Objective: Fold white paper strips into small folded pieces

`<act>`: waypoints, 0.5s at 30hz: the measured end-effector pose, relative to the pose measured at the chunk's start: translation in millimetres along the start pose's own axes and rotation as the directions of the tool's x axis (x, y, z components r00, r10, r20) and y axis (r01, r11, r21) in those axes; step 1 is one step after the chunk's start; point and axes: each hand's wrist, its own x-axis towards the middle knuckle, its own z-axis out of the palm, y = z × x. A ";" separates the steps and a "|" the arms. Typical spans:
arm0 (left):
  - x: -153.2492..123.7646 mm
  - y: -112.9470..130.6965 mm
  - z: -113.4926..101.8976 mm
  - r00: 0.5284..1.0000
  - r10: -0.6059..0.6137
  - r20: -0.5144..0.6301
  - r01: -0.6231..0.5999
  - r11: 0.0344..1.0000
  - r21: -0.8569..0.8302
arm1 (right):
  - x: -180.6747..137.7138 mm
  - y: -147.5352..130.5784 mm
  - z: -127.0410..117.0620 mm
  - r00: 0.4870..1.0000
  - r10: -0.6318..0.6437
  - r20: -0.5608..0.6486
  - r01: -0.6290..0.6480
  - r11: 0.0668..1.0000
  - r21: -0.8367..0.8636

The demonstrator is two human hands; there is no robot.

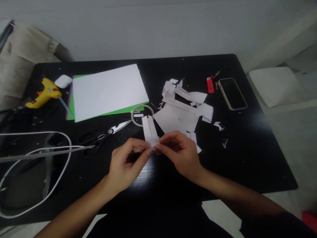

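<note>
Head view: L hand [127, 162] and R hand [184, 153] are both narrow, thumbs & fingertips pinched on the near end of a folded paper strip [150, 129]. Strip is mid-table, toward the near edge, pointing away from the person; its far end overlaps the tape roll [132, 116] in view, can't tell if they touch.

Things in the way: scissors [110, 131] lie L of the strip, blades part-open, tip at the roll; a white cable [71, 145] loops in from the L & crosses the handles. Beyond, a white sheet [109, 94] sits on a green sheet [71, 105], w/ a glue gun [48, 91] and white case [63, 81] to their L. Scraps [182, 114] pile up just past the R hand, some right by its knuckles; a small bit [219, 125] and a thin sliver [225, 143] lie farther R. Lighter [210, 85] & phone [232, 94] are near the far R corner, well apart from the hands.

Edges/room: black table [252, 158] has its far edge near the wall [148, 33], near edge by the person's body, forearms across it. Widest open stretch: R of the R wrist, out to the near R corner. L side is tighter b/c of cable + scissors. White seat [274, 86] stands off the R edge.
</note>
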 end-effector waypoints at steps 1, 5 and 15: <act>0.0 0.7 0.9 1.000 -0.023 0.005 0.023 0.999 -0.040 | 0.1 -0.2 0.2 1.000 0.007 -0.007 -0.007 1.000 0.007; -2.2 -0.9 4.7 0.994 -0.105 -0.028 0.098 0.976 -0.194 | -0.5 -0.9 -0.1 1.000 0.030 -0.008 -0.030 1.000 0.003; -5.1 -4.2 5.5 0.988 -0.143 -0.063 0.128 0.973 -0.194 | 1.1 -1.1 -1.0 0.998 0.069 0.015 -0.069 0.998 0.015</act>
